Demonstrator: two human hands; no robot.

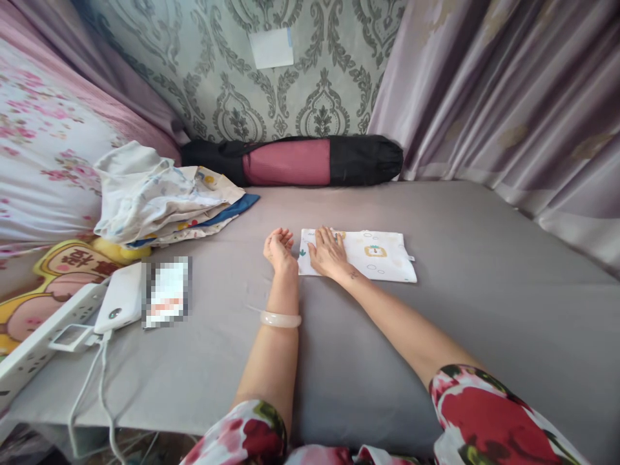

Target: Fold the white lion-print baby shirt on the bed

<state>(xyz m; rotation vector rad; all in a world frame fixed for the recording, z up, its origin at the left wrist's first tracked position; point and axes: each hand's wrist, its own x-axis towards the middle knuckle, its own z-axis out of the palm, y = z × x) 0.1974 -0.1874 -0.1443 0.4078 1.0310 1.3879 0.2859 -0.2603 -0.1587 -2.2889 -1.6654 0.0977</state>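
A white cloth [387,265] with small printed animal and leaf figures lies folded into a flat rectangle on the grey sheet. A small label sticks out at its right edge. My right hand [330,253] presses flat on the left part of this cloth, fingers stretched out. Just beyond the cloth's left edge is my left hand [279,250], palm turned up, with fingers loosely bent and nothing visible in them. A pale bangle [281,320] circles the left wrist.
A heap of light printed clothes [159,200] lies at the back left. Along the wall rests a black and dark-pink roll bag [290,161]. At left are a power strip [53,326], a white power bank [121,297], cables and a blurred-out object [167,292]. Curtains [508,97] hang right.
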